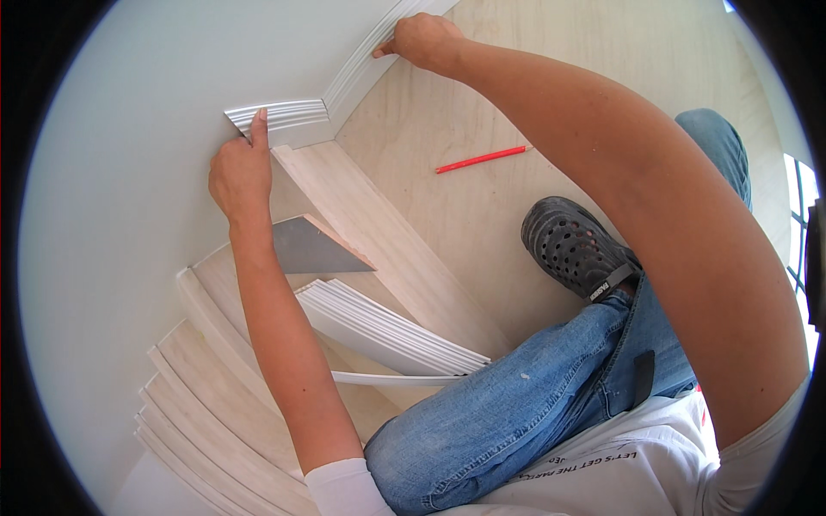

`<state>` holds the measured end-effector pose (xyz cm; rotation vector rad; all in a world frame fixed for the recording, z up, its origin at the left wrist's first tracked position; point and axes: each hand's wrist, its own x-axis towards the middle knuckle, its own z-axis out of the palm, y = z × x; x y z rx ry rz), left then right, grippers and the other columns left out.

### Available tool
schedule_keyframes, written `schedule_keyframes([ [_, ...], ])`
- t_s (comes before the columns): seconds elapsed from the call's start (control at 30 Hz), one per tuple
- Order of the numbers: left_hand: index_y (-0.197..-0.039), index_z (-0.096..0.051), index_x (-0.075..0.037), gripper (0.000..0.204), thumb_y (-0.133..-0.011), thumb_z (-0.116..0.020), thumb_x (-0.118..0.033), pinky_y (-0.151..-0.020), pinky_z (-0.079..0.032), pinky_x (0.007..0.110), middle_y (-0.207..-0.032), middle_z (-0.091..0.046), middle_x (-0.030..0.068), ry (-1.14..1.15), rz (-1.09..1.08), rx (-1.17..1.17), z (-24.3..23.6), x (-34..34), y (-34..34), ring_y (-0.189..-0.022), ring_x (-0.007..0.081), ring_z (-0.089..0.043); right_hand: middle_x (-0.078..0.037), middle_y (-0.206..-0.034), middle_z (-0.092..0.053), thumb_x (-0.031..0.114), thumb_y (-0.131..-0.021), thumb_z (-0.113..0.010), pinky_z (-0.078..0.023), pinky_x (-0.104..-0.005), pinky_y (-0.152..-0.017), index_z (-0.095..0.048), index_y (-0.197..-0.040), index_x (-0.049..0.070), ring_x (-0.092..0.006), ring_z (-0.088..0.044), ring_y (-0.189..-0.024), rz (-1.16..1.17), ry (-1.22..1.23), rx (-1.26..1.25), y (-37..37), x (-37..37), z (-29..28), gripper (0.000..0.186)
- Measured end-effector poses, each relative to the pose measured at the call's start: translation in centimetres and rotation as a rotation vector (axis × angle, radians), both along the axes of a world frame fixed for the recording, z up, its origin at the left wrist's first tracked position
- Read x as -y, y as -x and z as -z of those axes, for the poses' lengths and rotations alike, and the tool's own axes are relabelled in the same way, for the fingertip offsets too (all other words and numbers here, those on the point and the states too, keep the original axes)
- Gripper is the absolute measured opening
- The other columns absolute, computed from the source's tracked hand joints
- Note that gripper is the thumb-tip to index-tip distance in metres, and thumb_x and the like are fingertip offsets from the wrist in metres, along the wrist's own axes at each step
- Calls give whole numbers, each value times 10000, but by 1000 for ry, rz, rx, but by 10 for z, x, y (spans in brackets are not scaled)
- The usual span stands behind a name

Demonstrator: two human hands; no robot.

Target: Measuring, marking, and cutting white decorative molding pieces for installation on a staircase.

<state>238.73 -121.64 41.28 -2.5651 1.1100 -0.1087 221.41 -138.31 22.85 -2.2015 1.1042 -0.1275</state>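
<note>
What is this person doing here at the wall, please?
The person's left hand has its thumb on a short white moulding piece against the wall. The right hand touches a longer white moulding; the two pieces meet at an angle. A red pencil lies on the floor, and more white strips lie near the bent leg.

Along the wall (129,146), the left baseboard piece (297,123), left hand (241,176) at its outer end, meets the right baseboard piece (351,93) at a corner, right hand (426,41) farther along. Right of both, a pencil (480,160) lies on the floor (413,198). Stacked strips (391,331) lie over the stairs (211,361), between left forearm (288,353) and knee (404,447).
</note>
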Motion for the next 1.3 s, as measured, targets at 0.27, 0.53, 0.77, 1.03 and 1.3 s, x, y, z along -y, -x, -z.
schedule_keyframes([
  [0.27,-709,-735,-11,824,-982,-392,-710,-665,-535,470,-749,-698,213,44,46,48,3,-2,2,-724,389,-676,-148,-848,-738,642,-911,-599,-575,-398,-748,-775,-996,53,-306,-728,-859,0,14,69,3,2,3,621],
  [0.53,-636,-689,-15,819,-1003,-380,-679,-603,-522,466,-679,-667,207,52,121,113,4,-10,9,-653,393,-652,-167,-815,-714,623,-922,-606,-560,-410,-751,-752,-923,11,-311,-708,-831,-11,21,43,7,2,-6,628],
  [0.77,-843,-702,-24,534,-999,-547,-510,-658,-536,452,-818,-707,183,112,218,123,4,-24,23,-759,355,-682,-131,-901,-738,625,-945,-559,-566,-380,-791,-751,-938,41,-286,-712,-927,12,-55,24,8,1,-9,615],
  [1.03,-1092,-687,-8,284,-906,-753,-212,-768,-541,377,-927,-722,152,582,309,-263,17,-35,4,-835,277,-696,-201,-856,-724,600,-916,-633,-565,-439,-782,-751,-932,-3,-362,-710,-860,7,17,69,7,3,-4,614],
  [1.3,-1122,-691,-9,242,-911,-710,-126,-781,-531,342,-948,-749,165,490,233,-426,7,-31,-3,-807,279,-701,-127,-840,-732,646,-920,-580,-566,-389,-766,-743,-865,45,-282,-714,-872,-33,83,49,5,-2,0,625],
])
